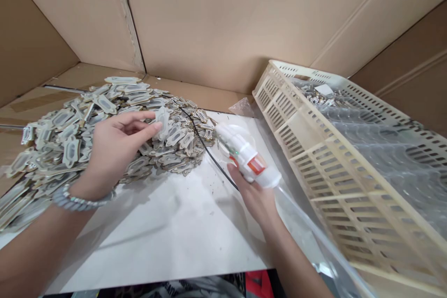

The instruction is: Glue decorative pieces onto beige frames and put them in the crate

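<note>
My left hand (117,146) pinches a small pale plate (162,122) with a scalloped edge between thumb and fingertips. It holds the plate just above a large heap of similar flat pieces (71,150), many with an oblong grey centre and ornate rim. My right hand (254,195) is wrapped round a white glue gun (240,146) with orange parts and a small green light. Its nozzle end points up and left, toward the heap's right edge. A long translucent stick (314,223) trails from its back end. Some of my right fingers are hidden behind the gun's body.
A cream slotted plastic crate (296,135) stands on the right, holding clear moulded trays (377,144) and small metallic parts (319,98). A black cable (209,149) crosses the white work surface (181,228). Cardboard walls (223,18) enclose the back and sides. A clear plastic scrap (242,107) lies near the crate.
</note>
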`<state>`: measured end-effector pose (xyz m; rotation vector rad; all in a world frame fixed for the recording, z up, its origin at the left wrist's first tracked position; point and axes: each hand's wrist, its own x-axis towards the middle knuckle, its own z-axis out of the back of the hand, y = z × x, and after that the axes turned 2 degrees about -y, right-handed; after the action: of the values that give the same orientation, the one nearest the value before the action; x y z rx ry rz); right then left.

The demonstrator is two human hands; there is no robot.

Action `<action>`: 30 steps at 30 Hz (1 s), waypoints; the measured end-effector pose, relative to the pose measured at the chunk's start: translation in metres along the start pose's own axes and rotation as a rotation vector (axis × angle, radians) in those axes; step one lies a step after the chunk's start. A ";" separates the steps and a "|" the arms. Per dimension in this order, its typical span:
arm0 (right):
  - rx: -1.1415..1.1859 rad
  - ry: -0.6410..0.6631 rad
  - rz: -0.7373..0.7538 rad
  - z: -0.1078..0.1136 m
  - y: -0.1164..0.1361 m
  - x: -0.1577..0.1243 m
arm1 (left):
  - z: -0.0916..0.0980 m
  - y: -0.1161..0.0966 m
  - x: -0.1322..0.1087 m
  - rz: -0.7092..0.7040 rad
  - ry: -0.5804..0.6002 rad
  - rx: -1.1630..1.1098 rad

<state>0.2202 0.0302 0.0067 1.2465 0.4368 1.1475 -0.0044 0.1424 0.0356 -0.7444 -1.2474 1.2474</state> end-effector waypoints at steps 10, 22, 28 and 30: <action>0.706 -0.382 -0.427 0.018 -0.005 -0.040 | 0.021 -0.002 0.029 -0.161 0.061 0.455; 1.022 -0.563 -0.851 0.008 -0.021 -0.070 | -0.005 -0.007 0.014 -0.426 0.459 0.877; 1.039 -0.541 -0.924 0.015 -0.026 -0.069 | -0.003 -0.006 0.012 -0.503 0.584 0.946; 1.037 -0.506 -0.946 0.017 -0.028 -0.069 | 0.001 -0.006 0.016 -0.518 0.637 0.939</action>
<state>0.2165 -0.0343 -0.0336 1.8040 1.1401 -0.2995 -0.0059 0.1558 0.0456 -0.0720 -0.2146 0.8959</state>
